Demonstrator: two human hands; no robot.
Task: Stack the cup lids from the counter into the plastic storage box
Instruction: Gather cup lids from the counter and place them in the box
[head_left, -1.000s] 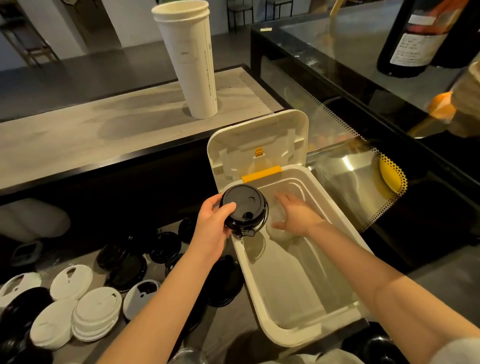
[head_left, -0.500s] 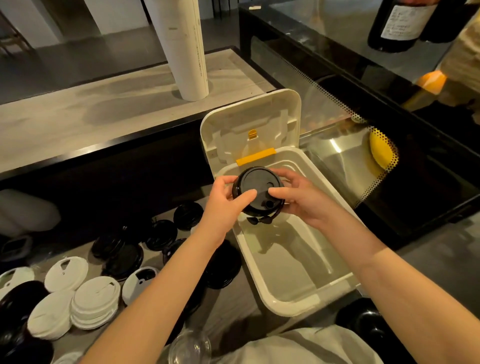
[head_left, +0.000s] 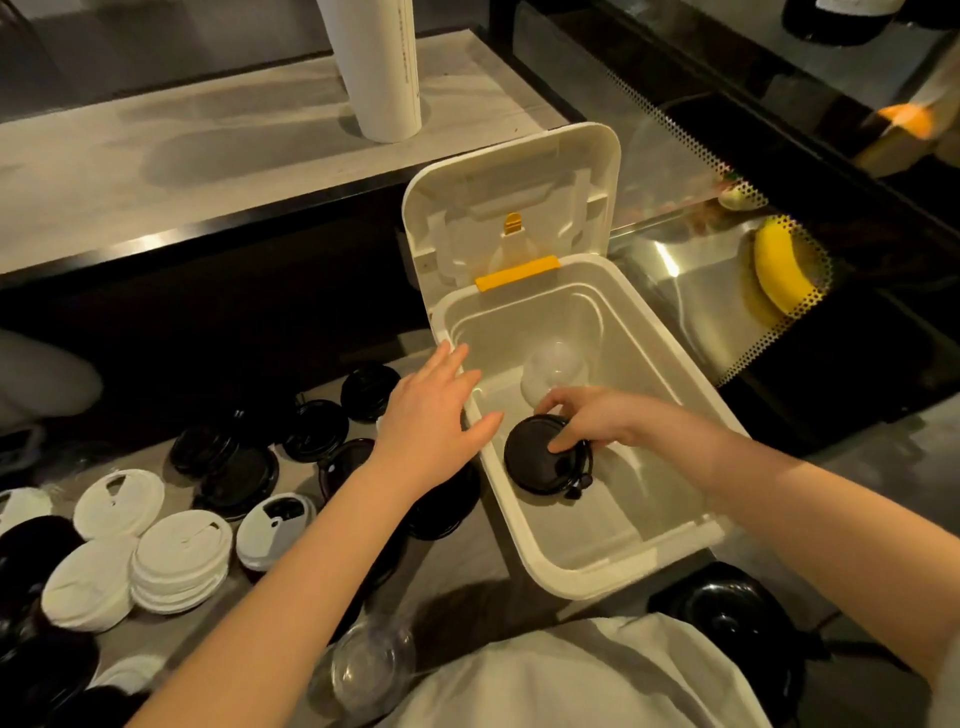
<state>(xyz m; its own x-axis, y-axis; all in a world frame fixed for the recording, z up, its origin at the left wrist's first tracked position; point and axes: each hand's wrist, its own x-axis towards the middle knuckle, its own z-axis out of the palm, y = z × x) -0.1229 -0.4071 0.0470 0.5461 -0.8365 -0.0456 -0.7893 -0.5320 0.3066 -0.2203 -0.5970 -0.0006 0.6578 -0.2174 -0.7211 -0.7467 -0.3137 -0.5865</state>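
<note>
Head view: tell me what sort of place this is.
Probably a café counter: black lids and white lids lie on the worktop, a cup stack stands on the ledge, and a glass case holds a banana.

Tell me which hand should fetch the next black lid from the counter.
Left. The left hand is open and hovers by the loose black lids on the counter, while the right hand grips a black lid inside the storage box.

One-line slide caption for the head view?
Right hand holds black plastic cup lids inside the open white plastic storage box; left hand open over its rim.
</note>
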